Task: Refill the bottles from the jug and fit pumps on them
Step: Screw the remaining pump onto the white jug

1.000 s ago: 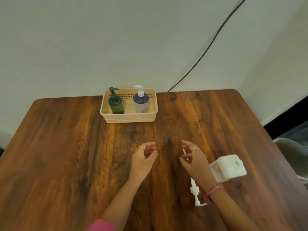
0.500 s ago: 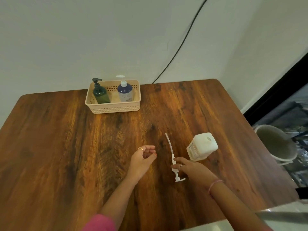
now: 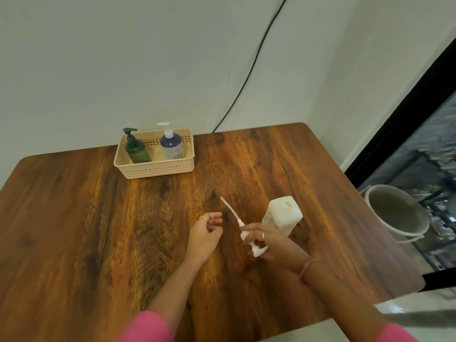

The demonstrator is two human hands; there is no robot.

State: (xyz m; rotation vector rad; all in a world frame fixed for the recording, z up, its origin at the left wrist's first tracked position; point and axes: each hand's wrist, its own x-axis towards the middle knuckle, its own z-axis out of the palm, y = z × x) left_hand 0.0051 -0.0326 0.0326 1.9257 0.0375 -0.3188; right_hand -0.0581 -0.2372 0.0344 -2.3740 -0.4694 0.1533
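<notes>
- Pump (image 3: 249, 236) is gripped at its collar by the right hand (image 3: 271, 243), tube angled clear of the table (image 3: 74, 218), likely for insertion.
- White bottle (image 3: 283, 215) stands uncapped just beside it.
- Left hand (image 3: 204, 233) rests loosely curled, holding nothing.
- Two pumped bottles are kept in the basket (image 3: 153, 171), well apart.

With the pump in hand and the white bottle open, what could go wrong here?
The white bottle stands uncapped and unsteadied beside the right hand; a knock might tip it. The right hand's grip on the pump leaves the long dip tube free, so it may miss the opening. The left hand holds nothing.
</notes>
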